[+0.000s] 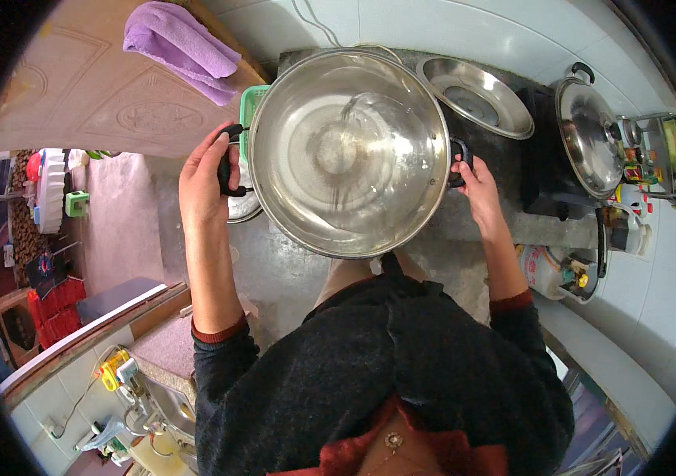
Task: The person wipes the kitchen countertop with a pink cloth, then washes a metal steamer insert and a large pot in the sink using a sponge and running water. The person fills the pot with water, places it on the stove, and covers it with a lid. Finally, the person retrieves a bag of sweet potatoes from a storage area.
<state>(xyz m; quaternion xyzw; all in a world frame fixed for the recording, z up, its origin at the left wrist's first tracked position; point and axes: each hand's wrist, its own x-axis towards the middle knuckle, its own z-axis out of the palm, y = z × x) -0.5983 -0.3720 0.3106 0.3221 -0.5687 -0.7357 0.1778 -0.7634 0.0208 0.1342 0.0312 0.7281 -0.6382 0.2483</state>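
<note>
A large round stainless steel pot (pixel 338 154) with two black side handles is held up in front of my body, its shiny inside facing me. My left hand (pixel 210 169) grips the black handle on the left of the pot. On the other side, my right hand (pixel 474 184) has its fingers closed around the right handle. Behind the pot's left edge shows part of a green plastic basket (pixel 250 107), and below that a round metal item, mostly hidden. A wide steel basin (pixel 510 113) rests tilted on the dark counter beside the pot.
A lidded steel pot (pixel 587 137) stands on a black stove at the right. A purple towel (pixel 189 47) hangs over a wooden door (pixel 147 113) at upper left. A gas cylinder (pixel 537 271) is below the counter. At lower left is a sink (pixel 165 398).
</note>
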